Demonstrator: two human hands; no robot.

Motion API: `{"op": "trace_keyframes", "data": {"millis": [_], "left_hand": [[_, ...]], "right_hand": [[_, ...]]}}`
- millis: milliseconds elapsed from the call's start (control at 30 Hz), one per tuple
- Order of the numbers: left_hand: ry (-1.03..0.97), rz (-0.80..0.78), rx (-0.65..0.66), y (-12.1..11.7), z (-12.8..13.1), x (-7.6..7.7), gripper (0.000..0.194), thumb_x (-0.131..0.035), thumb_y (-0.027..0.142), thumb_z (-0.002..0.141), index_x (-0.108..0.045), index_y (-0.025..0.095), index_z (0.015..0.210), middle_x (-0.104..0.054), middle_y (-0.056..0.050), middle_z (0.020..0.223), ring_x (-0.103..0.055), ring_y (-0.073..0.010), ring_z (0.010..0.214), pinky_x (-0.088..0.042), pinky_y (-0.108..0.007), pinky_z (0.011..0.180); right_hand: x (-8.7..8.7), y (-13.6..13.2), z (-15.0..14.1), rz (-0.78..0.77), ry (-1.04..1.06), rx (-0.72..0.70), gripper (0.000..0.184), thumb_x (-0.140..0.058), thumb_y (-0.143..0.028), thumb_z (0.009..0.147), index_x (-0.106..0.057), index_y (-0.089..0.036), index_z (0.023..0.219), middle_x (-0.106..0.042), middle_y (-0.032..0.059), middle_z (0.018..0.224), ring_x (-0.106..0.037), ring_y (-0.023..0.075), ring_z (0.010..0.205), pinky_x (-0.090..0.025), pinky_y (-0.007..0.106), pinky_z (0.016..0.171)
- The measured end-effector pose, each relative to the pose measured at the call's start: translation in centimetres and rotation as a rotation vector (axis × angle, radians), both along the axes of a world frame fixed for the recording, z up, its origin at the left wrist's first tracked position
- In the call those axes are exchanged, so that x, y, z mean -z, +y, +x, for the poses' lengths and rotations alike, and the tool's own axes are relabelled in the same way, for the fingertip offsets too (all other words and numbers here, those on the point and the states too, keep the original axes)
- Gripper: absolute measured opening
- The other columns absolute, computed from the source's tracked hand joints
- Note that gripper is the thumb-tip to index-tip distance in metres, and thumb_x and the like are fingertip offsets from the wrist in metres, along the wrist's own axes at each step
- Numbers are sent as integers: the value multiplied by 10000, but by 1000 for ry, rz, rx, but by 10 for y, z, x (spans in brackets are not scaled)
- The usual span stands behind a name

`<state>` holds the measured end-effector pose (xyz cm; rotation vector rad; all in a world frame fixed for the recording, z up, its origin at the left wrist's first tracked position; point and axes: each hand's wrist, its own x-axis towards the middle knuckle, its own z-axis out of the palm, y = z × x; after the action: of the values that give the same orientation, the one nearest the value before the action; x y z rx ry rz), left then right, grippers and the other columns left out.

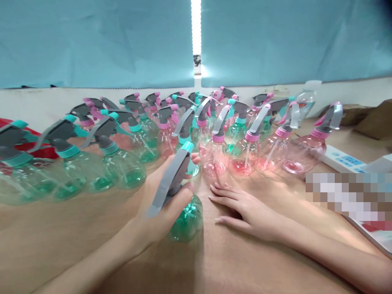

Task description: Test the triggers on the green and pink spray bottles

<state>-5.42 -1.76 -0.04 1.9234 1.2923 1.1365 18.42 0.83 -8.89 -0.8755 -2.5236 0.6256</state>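
A green spray bottle [187,218] with a grey and teal trigger head stands slightly tilted in front of me. Around its neck, just under the spray head, my left hand [171,188] is closed, the thumb lying across the front. My right hand [240,204] rests on the wooden table [245,269] to the right of that bottle, fingers stretched out and holding nothing. Just beyond its fingertips are clear pink spray bottles [214,163] with pink collars. Green spray bottles [124,169] with teal collars stand to the left of my left hand.
Several more pink and green spray bottles fill the back of the table. A clear plastic bottle [306,98] and brown cardboard [375,122] are at the back right. A white device with blue buttons [346,161] lies at right. Red material [45,151] shows at left.
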Motion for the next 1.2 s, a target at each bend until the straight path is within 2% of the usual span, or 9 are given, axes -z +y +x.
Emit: {"op": "trace_keyframes", "data": {"millis": [167,333,467,667,767,867,1000,1200], "left_hand": [[-3,47,29,0,2,-4,456,-534,142,872,-546,285,1305,-646,-19,1265,-627,-202,1085,-504,-337,931],[3,1,45,1,3,-7,446,-515,143,878,-543,273,1303,-710,-14,1131,-646,-205,1043,-508,-352,928],[-15,19,43,2,4,-7,445,-512,129,863,-557,256,1286,-711,-19,1118,-656,-202,1003,-512,-348,903],[-4,25,16,0,3,-5,473,-527,140,848,-551,272,1301,-672,-6,1118,-644,-146,775,-530,-291,758],[-6,47,10,-1,3,-4,435,-527,146,853,-572,257,1271,-683,-4,1061,-645,-162,846,-525,-298,821],[12,42,-10,0,2,-3,410,-528,150,871,-573,251,1265,-686,3,961,-640,-156,806,-530,-289,787],[8,66,14,1,2,-3,412,-523,132,874,-565,270,1259,-663,7,1051,-642,-155,914,-523,-265,812],[12,102,35,0,3,-4,343,-493,156,902,-564,275,1217,-640,22,1073,-622,-120,832,-506,-225,734]], "right_hand": [[1,0,0,2,13,5,535,-546,-493,946,-516,-230,1411,-461,109,1492,-409,291,1388,-352,504,1139],[0,-1,-1,4,3,10,529,-533,-497,952,-520,-226,1406,-470,108,1487,-405,284,1392,-349,499,1142],[-1,-1,-2,2,-15,4,547,-520,-511,955,-526,-191,1398,-466,119,1488,-407,281,1390,-353,494,1141],[-2,0,-1,9,-34,6,548,-509,-519,957,-525,-196,1400,-457,117,1495,-397,277,1397,-348,492,1144],[-2,0,-1,8,-47,2,555,-497,-518,964,-517,-182,1405,-449,119,1500,-393,273,1400,-344,488,1147],[-2,-1,-1,-2,-35,5,560,-509,-514,960,-513,-181,1409,-451,121,1498,-393,280,1399,-338,497,1150],[-2,-1,-1,-12,-43,5,582,-522,-527,949,-508,-179,1415,-439,122,1507,-377,286,1408,-326,496,1156],[-3,-1,-2,-19,-59,4,588,-520,-532,948,-514,-171,1412,-451,126,1498,-391,289,1399,-333,493,1153]]}}
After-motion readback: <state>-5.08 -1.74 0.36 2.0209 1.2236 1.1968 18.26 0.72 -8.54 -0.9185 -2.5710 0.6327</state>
